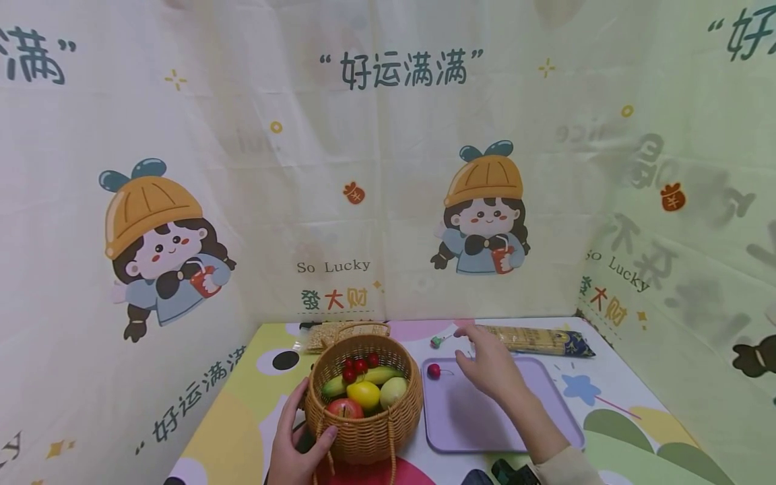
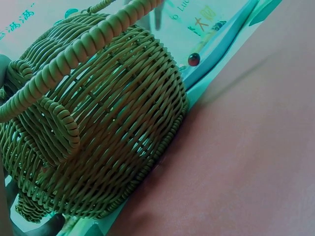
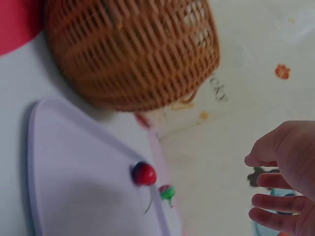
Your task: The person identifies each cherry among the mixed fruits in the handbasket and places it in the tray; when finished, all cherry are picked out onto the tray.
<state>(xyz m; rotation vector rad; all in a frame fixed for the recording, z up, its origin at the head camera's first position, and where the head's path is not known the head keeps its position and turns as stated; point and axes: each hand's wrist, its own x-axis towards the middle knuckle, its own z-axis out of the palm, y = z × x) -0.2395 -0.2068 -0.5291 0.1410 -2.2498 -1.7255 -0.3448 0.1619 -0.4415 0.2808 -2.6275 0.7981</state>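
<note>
A round wicker basket (image 1: 370, 441) holds several cherries (image 1: 360, 366), a greenish-yellow banana (image 1: 384, 375), a lemon (image 1: 364, 396), a pale green round fruit (image 1: 394, 392) and a red apple (image 1: 344, 408). My left hand (image 1: 294, 441) grips its left side, thumb against the front; the left wrist view shows the weave and rope handle (image 2: 81, 51) up close. Over the tray's far part, my right hand (image 1: 491, 364) hovers with fingers spread and nothing in them. One cherry (image 3: 144, 173) with a stem lies in the far left corner of the lilac tray (image 1: 473, 424).
Behind the tray lie a small green-topped item (image 1: 436, 342) and a long yellow packet (image 1: 533, 341). A clear bag of pale grains (image 1: 324, 335) sits behind the basket. Dark objects (image 1: 509, 473) show at the near edge. Printed cloth walls surround the table.
</note>
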